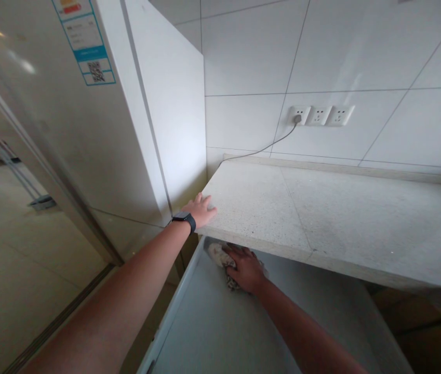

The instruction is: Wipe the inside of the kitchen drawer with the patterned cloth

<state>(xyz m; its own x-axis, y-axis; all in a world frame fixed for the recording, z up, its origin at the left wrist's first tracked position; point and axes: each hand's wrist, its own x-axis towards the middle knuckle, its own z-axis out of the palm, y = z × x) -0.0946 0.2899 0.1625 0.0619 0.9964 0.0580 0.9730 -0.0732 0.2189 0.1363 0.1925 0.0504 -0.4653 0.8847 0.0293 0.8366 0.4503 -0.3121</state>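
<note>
Cloth [219, 254]: crumpled and soft-looking, bunched into an uneven wad; the end towards your left is pale, a cream or off-white, while the lower fold shows a dark brown mottled pattern on a light ground. Your fingers hide its middle, and its edges are slightly blurred.
Cloth's place: on the pale panel [212, 322] under the countertop [259, 202], up in the far left corner, close beneath the counter's front edge.
Right hand [246, 270]: you grasp the cloth from above, your fingers bent over it and pressing it to the panel; the fingertips are partly lost in the folds, so how tightly you clench it you cannot tell from here.
Left hand [200, 210]: your grip is released, the fingers spread and laid on the countertop's near left corner, above the cloth.
Watch [183, 217]: dark, strapped round your left wrist.
Countertop: off-white and speckled, with a thin seam running across it.
Sockets [321, 116]: three in a row on the tiled wall [243, 62] ahead of you; a grey plug [297, 119] sits in the leftmost, its cord [259, 151] drooping to the counter's back left corner.
White cabinet [173, 104]: tall, at your left, with a blue-edged label [88, 44] on its front.
</note>
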